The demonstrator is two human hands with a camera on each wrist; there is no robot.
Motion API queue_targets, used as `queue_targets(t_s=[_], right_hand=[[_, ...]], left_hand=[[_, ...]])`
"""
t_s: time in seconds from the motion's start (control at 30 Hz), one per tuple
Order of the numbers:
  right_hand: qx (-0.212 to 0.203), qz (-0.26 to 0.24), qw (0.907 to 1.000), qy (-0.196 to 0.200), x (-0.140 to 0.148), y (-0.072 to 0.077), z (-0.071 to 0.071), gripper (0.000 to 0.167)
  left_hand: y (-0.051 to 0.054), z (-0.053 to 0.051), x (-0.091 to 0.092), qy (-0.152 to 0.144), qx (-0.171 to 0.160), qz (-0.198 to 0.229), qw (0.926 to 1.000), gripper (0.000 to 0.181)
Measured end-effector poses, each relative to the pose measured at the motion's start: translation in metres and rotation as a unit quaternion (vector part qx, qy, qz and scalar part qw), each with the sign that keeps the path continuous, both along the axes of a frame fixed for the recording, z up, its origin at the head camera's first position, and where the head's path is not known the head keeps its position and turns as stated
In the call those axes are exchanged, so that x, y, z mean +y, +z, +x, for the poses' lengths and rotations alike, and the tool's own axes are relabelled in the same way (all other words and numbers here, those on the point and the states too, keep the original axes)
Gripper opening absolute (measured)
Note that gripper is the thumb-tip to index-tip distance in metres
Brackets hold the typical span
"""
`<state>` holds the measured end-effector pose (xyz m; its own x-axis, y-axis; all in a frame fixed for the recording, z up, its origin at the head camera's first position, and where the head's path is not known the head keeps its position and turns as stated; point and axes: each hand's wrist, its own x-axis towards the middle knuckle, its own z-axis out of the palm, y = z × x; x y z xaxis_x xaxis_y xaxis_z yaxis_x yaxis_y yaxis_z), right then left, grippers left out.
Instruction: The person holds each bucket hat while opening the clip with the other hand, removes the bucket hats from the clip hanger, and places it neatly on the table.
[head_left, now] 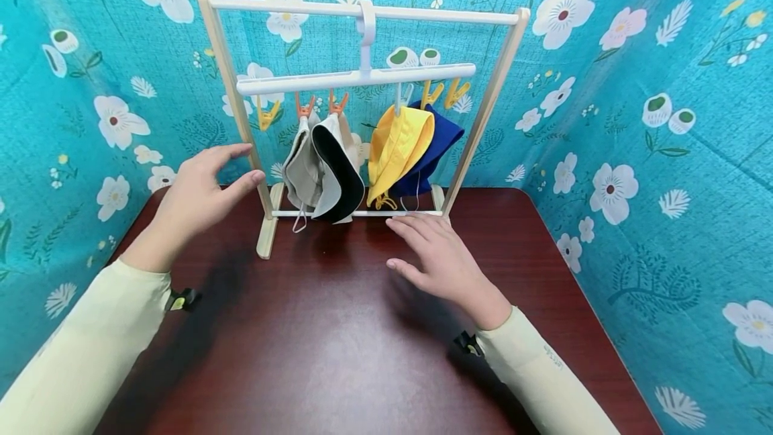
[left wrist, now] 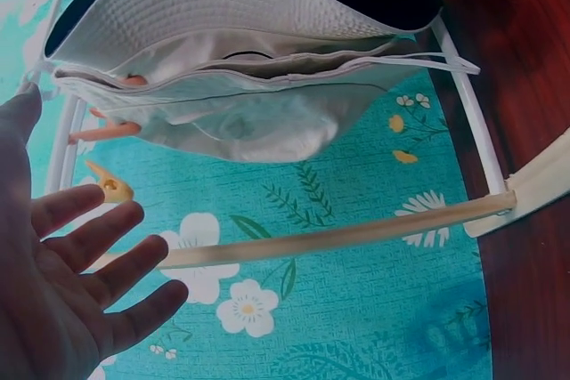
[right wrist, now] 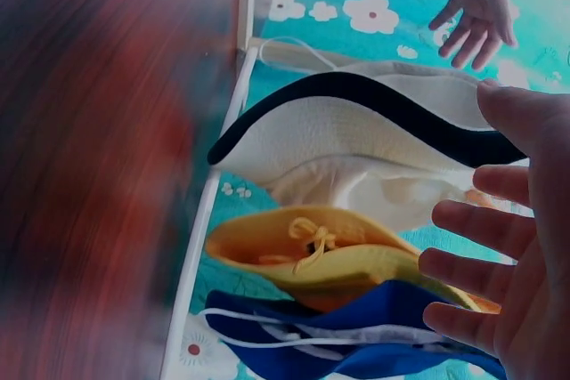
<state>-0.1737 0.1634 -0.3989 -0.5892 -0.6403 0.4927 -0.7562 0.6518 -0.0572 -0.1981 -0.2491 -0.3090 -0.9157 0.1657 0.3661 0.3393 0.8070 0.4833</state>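
My left hand (head_left: 202, 183) is held up by the left post of a wooden rack (head_left: 491, 99), fingers extended and palm bare in the left wrist view. Low in front of the rack's right side, my right hand (head_left: 443, 260) has its fingers spread, holding nothing. From a white hanger (head_left: 302, 82) hang several cloth hats: a beige-grey hat (head_left: 300, 170), a white hat with a black brim edge (head_left: 338, 166), a yellow hat (head_left: 401, 143) and a blue hat (head_left: 435, 146). Orange clips (head_left: 338, 105) grip the two pale hats.
Yellow clips without hats hang at the hanger's ends, one on the left (head_left: 266, 115) and one on the right (head_left: 455, 94). The rack stands at the back of a dark red-brown table (head_left: 338, 341). Blue flowered cloth (head_left: 610, 126) encloses the back and sides.
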Motion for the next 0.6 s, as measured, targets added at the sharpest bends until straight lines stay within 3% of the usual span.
queue_targets(t_s=[0.6], right_hand=[[0.016, -0.014, 0.9989, 0.042, -0.037, 0.011, -0.003, 0.065]], left_hand=[[0.019, -0.017, 0.027, 0.014, 0.034, 0.089, 0.9953, 0.061]])
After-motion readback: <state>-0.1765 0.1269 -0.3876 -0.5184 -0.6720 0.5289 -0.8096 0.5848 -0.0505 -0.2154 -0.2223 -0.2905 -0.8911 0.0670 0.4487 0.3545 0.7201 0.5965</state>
